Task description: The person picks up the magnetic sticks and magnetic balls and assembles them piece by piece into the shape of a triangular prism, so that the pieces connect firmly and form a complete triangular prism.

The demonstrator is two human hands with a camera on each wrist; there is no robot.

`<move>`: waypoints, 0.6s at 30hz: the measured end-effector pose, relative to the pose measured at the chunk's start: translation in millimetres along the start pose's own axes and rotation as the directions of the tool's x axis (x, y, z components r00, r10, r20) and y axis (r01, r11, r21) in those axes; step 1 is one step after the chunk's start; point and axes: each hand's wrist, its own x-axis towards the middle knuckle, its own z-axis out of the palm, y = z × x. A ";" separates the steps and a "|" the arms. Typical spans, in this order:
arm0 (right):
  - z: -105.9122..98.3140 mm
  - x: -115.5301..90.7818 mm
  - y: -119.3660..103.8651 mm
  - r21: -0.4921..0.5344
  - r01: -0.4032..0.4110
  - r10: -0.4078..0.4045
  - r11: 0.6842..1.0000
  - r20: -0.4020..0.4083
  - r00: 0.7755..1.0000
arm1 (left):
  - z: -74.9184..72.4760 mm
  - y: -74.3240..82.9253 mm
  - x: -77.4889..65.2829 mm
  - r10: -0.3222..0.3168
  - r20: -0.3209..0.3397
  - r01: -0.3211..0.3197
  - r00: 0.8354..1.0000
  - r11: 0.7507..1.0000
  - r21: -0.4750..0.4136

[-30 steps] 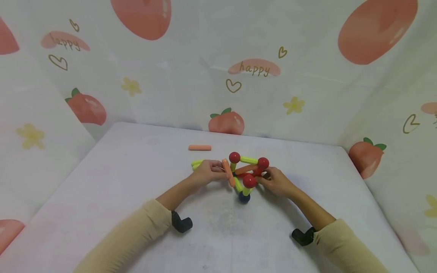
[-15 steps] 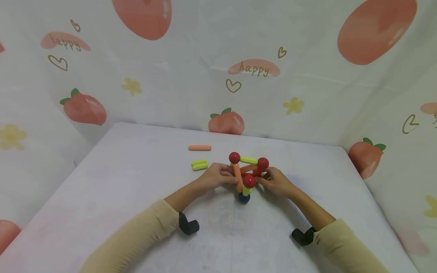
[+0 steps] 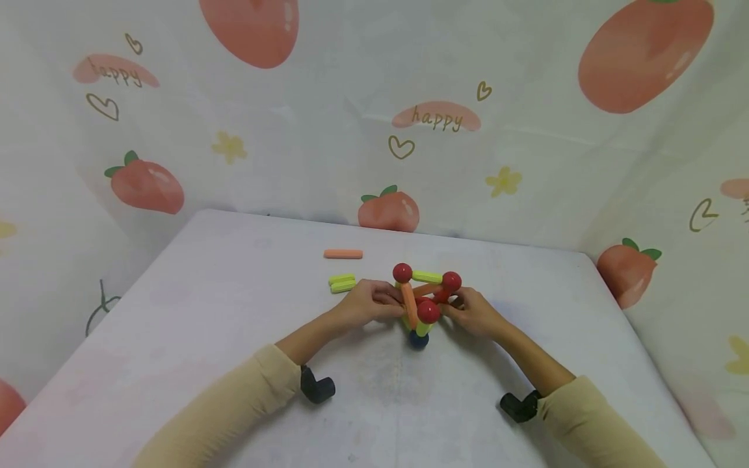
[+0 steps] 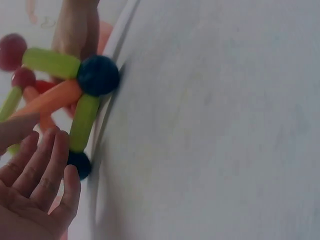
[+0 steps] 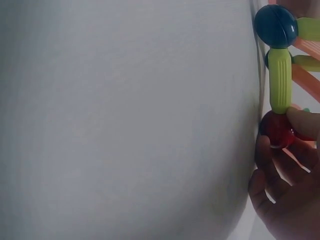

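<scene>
A frame of magnetic balls and rods stands on the table, with red balls (image 3: 428, 312) on top and a dark blue ball (image 3: 418, 339) at the near bottom corner. My left hand (image 3: 364, 304) pinches an orange rod (image 3: 409, 303) on the frame's left side. That rod slants from the upper back red ball toward the near blue ball; in the left wrist view one end meets the blue ball (image 4: 99, 76). On the opposite side, my right hand (image 3: 476, 313) grips a low red ball (image 5: 277, 131), joined to a yellow-green rod (image 5: 280, 80).
Two loose yellow-green rods (image 3: 342, 286) lie side by side left of the frame. Farther back is a loose orange rod (image 3: 343, 254). A printed cloth (image 3: 328, 130) hangs behind the white table (image 3: 246, 273), and a thin cord (image 3: 102, 304) shows past its left edge.
My left hand has moved right with the orange rod, which went from apart on the left to lying against the frame, slanting down from the red ball. The right hand has stayed put.
</scene>
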 end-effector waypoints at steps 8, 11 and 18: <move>-0.5 -1.4 -1.4 -0.002 -0.027 0.027 1.000 0.000 1.000 | -39.6 -4.5 -12.2 0.003 -0.156 0.003 0.988 0.999 0.035; -0.7 -0.9 -1.9 0.001 -0.024 0.024 1.000 0.000 1.000 | -54.7 -8.3 -17.4 0.037 -0.224 -0.019 0.974 0.996 0.084; -1.1 -1.6 -1.3 0.006 -0.021 0.021 1.000 0.003 1.000 | -80.4 -22.9 -27.0 0.051 -0.325 0.027 0.944 0.973 0.231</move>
